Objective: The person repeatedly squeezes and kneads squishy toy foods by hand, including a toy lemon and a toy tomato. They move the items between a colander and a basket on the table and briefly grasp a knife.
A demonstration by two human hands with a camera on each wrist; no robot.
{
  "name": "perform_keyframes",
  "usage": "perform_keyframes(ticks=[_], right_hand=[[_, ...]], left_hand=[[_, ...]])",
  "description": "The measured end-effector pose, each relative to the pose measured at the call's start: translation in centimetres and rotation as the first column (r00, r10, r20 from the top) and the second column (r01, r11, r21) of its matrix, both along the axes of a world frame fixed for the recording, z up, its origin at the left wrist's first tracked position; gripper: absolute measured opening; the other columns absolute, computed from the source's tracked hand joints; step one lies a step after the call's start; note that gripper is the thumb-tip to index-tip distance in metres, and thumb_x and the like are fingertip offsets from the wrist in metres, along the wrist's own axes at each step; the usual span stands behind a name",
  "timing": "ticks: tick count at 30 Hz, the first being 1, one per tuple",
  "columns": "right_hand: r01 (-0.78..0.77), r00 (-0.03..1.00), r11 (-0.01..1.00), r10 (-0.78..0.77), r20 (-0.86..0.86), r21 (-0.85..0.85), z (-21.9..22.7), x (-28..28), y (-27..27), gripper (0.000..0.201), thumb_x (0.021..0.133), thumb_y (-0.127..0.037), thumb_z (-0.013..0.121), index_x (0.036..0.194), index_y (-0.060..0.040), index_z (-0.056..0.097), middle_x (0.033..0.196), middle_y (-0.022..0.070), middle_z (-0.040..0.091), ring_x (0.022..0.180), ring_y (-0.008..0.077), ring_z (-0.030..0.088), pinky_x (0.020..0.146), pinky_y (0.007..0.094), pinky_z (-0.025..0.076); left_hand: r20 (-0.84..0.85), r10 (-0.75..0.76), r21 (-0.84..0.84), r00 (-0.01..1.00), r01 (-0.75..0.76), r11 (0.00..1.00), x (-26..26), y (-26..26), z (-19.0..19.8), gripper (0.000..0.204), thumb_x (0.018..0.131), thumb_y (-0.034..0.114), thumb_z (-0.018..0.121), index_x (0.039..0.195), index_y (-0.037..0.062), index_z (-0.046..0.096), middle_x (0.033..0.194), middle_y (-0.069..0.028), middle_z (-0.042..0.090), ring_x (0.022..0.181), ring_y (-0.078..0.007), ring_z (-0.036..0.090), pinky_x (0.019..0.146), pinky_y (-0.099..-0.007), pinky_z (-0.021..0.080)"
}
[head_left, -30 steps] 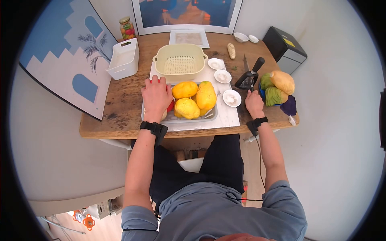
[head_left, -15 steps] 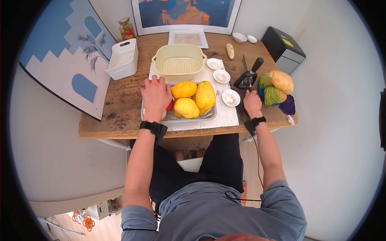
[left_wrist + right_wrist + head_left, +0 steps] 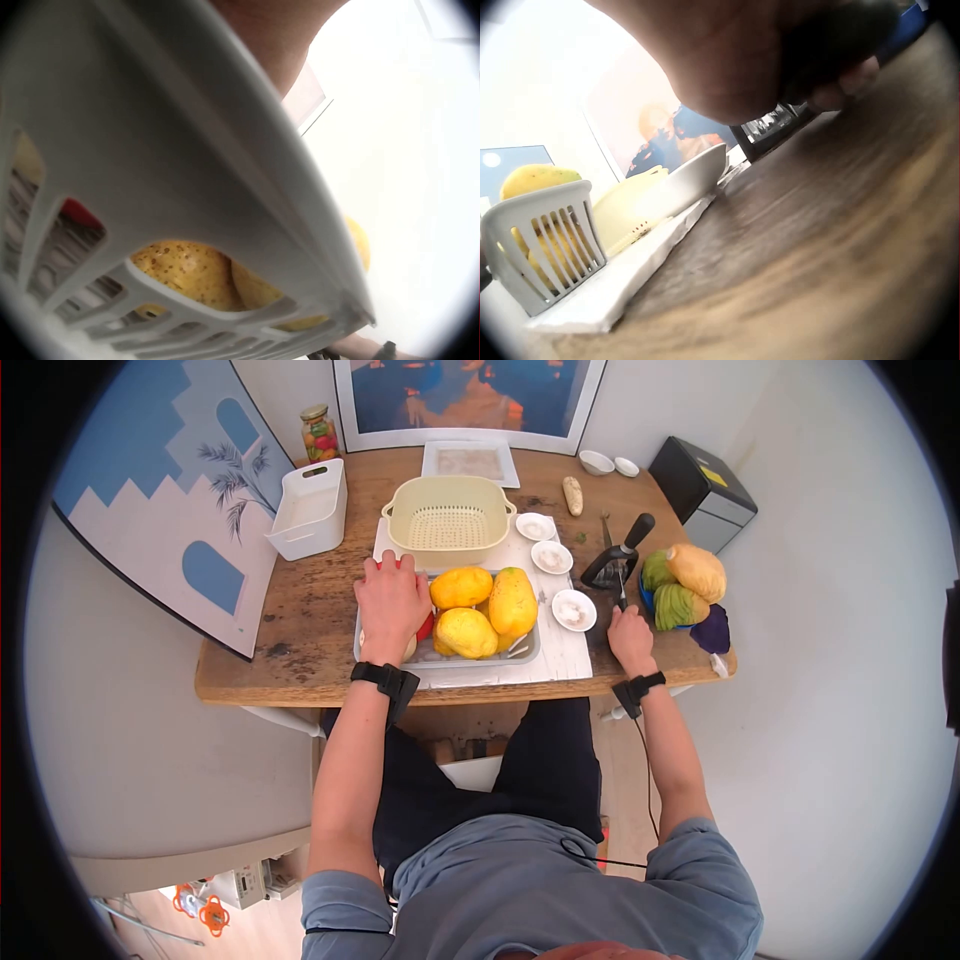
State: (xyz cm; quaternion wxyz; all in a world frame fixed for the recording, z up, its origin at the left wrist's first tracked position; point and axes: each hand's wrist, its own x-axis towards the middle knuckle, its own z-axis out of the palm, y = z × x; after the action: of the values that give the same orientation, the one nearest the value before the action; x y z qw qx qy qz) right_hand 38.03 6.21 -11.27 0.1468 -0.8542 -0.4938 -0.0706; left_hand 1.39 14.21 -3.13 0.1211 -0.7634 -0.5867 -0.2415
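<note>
In the head view my right hand (image 3: 630, 640) grips the black handle of a knife (image 3: 622, 601). The blade lies in a black sharpener (image 3: 607, 567) whose handle slants upward. In the right wrist view the grip is dark and blurred. My left hand (image 3: 392, 606) rests with bent fingers over the left end of a grey slotted basket (image 3: 470, 661), on top of something red (image 3: 425, 628) that it mostly hides. Beside it in the basket lie several large yellow fruits (image 3: 467, 632). The left wrist view shows the basket's slotted side (image 3: 150, 135), with speckled yellow fruit (image 3: 184, 270) behind the slots.
A cream colander (image 3: 448, 525) stands behind the basket on a white board (image 3: 565, 660). Small white dishes (image 3: 574, 610) line the board's right side. Green and orange produce (image 3: 697, 572) fills a blue bowl at the right, with a purple thing (image 3: 711, 630) beside it.
My right hand has drawn the knife back toward the body, so more blade shows on the near side of the sharpener and less beyond it. The left hand stays put.
</note>
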Motion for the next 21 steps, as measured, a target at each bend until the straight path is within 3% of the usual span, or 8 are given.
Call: perform_keyframes(ticks=[4, 9, 12, 14, 16, 18, 21], right_hand=[[-0.024, 0.999, 0.998, 0.023, -0.022, -0.053, 0.3, 0.3, -3.3, 0.040, 0.096, -0.035, 0.045, 0.089, 0.0039, 0.053, 0.080, 0.0278, 0.065, 0.077, 0.0437, 0.065, 0.069, 0.0496, 0.053], [-0.045, 0.999, 0.987, 0.040, -0.036, -0.151, 4.5, 1.5, -7.1, 0.042, 0.094, -0.036, 0.046, 0.087, 0.0036, 0.057, 0.081, 0.0288, 0.064, 0.082, 0.0453, 0.063, 0.075, 0.0521, 0.051], [-0.108, 0.994, 0.965, 0.104, -0.030, -0.241, 7.9, 2.5, -7.3, 0.044, 0.093, -0.037, 0.046, 0.086, 0.0041, 0.061, 0.086, 0.0297, 0.064, 0.085, 0.0460, 0.062, 0.078, 0.0524, 0.050], [-0.140, 0.984, 0.907, 0.082, -0.159, -0.398, 11.5, 2.2, -6.5, 0.047, 0.092, -0.037, 0.045, 0.088, 0.0050, 0.065, 0.092, 0.0296, 0.064, 0.088, 0.0463, 0.061, 0.080, 0.0518, 0.048], [-0.157, 0.979, 0.894, 0.084, -0.187, -0.419, 13.5, 2.7, -5.4, 0.047, 0.092, -0.035, 0.045, 0.090, 0.0057, 0.066, 0.093, 0.0291, 0.064, 0.088, 0.0445, 0.062, 0.079, 0.0496, 0.048], [-0.219, 0.974, 0.823, 0.156, -0.162, -0.524, 14.8, 3.2, -4.0, 0.048, 0.092, -0.037, 0.044, 0.081, 0.0054, 0.063, 0.064, 0.0198, 0.062, 0.060, 0.0337, 0.063, 0.060, 0.0444, 0.047], [-0.213, 0.977, 0.791, 0.168, -0.132, -0.574, 16.7, 2.6, -2.3, 0.048, 0.091, -0.037, 0.043, 0.076, 0.0043, 0.063, 0.061, 0.0171, 0.061, 0.057, 0.0313, 0.062, 0.057, 0.0429, 0.046]], left_hand=[[0.024, -0.013, 0.006, 1.000, 0.013, 1.000, -0.1, 0.0, -0.1, 0.024, 0.083, 0.026, 0.060, 0.096, 0.0050, 0.063, 0.096, -0.0105, 0.056, 0.095, -0.0304, 0.055, 0.070, -0.0450, 0.051], [0.007, -0.012, 0.005, 1.000, 0.012, 1.000, 0.0, 0.0, -0.1, 0.023, 0.083, 0.024, 0.060, 0.096, 0.0050, 0.063, 0.095, -0.0103, 0.057, 0.094, -0.0296, 0.054, 0.071, -0.0447, 0.049], [0.007, -0.006, -0.004, 1.000, 0.006, 1.000, 0.0, -0.1, -0.1, 0.025, 0.083, 0.025, 0.061, 0.097, 0.0048, 0.063, 0.097, -0.0110, 0.057, 0.093, -0.0305, 0.055, 0.070, -0.0447, 0.051], [0.014, -0.015, -0.002, 1.000, 0.015, 1.000, 0.0, -0.1, 0.0, 0.024, 0.083, 0.025, 0.060, 0.097, 0.0049, 0.063, 0.096, -0.0106, 0.057, 0.093, -0.0300, 0.055, 0.070, -0.0448, 0.050], [0.019, -0.017, 0.001, 1.000, 0.017, 1.000, 0.0, -0.1, -0.1, 0.023, 0.083, 0.024, 0.060, 0.096, 0.0050, 0.063, 0.095, -0.0103, 0.057, 0.093, -0.0296, 0.055, 0.071, -0.0449, 0.049], [0.020, -0.019, 0.027, 1.000, 0.019, 0.999, 0.0, -0.1, -0.2, 0.023, 0.083, 0.024, 0.060, 0.096, 0.0050, 0.063, 0.095, -0.0105, 0.057, 0.094, -0.0296, 0.055, 0.071, -0.0449, 0.049], [0.014, -0.004, 0.010, 1.000, 0.004, 1.000, 0.0, -0.1, -0.2, 0.023, 0.083, 0.024, 0.059, 0.096, 0.0050, 0.063, 0.095, -0.0106, 0.057, 0.094, -0.0296, 0.055, 0.071, -0.0451, 0.049]])
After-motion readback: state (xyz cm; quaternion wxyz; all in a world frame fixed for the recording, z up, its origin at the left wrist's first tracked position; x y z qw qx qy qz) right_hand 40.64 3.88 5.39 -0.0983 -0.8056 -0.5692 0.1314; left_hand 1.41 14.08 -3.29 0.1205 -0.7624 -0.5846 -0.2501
